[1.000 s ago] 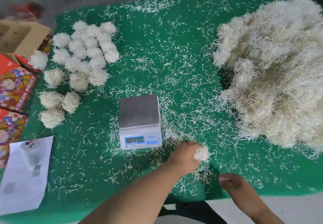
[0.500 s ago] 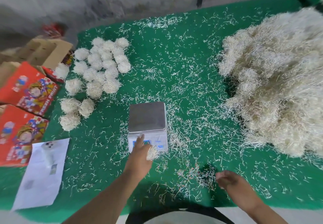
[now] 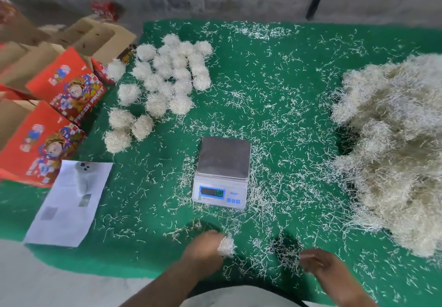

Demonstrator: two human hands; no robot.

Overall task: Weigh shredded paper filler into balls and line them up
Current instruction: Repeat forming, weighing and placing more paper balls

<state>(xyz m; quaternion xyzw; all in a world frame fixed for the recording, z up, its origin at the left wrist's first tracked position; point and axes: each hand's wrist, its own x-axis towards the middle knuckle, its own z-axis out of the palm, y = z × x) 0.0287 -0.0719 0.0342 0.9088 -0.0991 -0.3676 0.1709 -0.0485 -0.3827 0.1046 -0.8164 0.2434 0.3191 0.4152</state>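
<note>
Green mat (image 3: 275, 105): it covers the table. Its near edge runs just in front of the person, and its left edge ends by the sheet of paper (image 3: 69, 202).
Open room: the widest bare stretch of mat lies between the scale (image 3: 222, 171) and the big pile (image 3: 392, 148), and behind the scale up to the far edge. Loose paper bits lie all over it.
Left hand (image 3: 204, 248): it is low on the mat, near the front edge, in front of the scale. Its fingers are curled round a small tuft of paper (image 3: 226, 247), which pokes out on the right side of the hand.
Right hand (image 3: 320, 262): it rests low by the near edge, apart from the left hand. It is blurry, so I cannot tell how the fingers lie.
Scale: it sits in the middle of the mat with nothing on its plate. Its screen faces the person.
Balls (image 3: 167, 77): they are bunched close together at the back left, touching each other. Three more sit a little nearer.
Big pile: it fills the right side and reaches the right edge of the view.
Boxes (image 3: 64, 86): red boxes stand off the left edge of the mat, close to the balls.
Which way the tuft points: it is a round clump, so I cannot tell a long side.
</note>
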